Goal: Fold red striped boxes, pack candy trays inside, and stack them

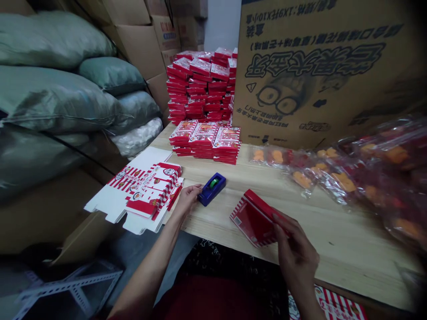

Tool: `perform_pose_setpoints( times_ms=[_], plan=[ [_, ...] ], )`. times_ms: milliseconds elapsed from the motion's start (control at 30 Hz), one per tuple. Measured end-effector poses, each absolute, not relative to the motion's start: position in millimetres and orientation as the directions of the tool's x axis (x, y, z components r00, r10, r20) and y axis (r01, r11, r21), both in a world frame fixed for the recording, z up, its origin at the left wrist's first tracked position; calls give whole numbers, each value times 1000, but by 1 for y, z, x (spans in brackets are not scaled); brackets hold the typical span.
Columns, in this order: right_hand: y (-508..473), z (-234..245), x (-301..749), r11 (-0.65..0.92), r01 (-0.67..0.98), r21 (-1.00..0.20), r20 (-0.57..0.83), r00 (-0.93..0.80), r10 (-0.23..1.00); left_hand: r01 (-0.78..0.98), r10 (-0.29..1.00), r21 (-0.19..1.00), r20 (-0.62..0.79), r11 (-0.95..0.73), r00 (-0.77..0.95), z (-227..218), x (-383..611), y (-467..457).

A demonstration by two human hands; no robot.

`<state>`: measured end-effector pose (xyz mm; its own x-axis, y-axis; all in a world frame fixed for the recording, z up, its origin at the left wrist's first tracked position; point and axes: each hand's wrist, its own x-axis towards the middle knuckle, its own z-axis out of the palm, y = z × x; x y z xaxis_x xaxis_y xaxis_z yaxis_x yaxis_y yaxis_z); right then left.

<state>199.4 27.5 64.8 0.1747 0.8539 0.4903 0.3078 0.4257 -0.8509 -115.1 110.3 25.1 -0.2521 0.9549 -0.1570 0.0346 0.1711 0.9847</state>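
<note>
My right hand [296, 244] grips a small red box [255, 218] with striped edges and a barcode label, tilted above the table's near edge. The fingers of my left hand [189, 198] are pinched together at the near left end of a blue tape dispenser [212, 189]. A green roll [214, 183] sits inside the dispenser. Whatever lies between those left fingertips is too small to make out. Left of that hand, flat printed red and white cartons [153, 189] lie stacked at the table's edge.
Finished-looking red boxes [200, 84] are piled at the back, with lower stacks [205, 140] before them. A big cardboard carton [316, 75] stands behind the wooden table [333, 231]. Clear bags of orange pieces [343, 180] lie to the right. Stuffed sacks [56, 98] fill the left.
</note>
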Motion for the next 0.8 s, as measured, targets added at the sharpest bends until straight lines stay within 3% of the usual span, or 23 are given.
perform_pose_setpoints(
  times_ms=[267, 367, 467, 633, 800],
  plan=[
    [28, 71, 196, 491, 380, -784, 533, 8, 846, 112, 915, 985, -76, 131, -396, -9, -122, 82],
    [24, 79, 189, 471, 404, -784, 520, 11, 854, 158, 892, 981, -29, 112, -451, 4, -111, 72],
    [20, 81, 179, 450, 427, -784, 513, 39, 858, 142, 919, 987, -9, 71, -394, 42, -78, 56],
    [18, 80, 169, 451, 469, -759, 530, 45, 847, -100, 994, 995, -4, -7, -113, 115, 1, 26],
    [20, 81, 166, 499, 457, -736, 575, 33, 818, -361, 995, 930, -87, 63, -50, 122, 37, 24]
  ],
)
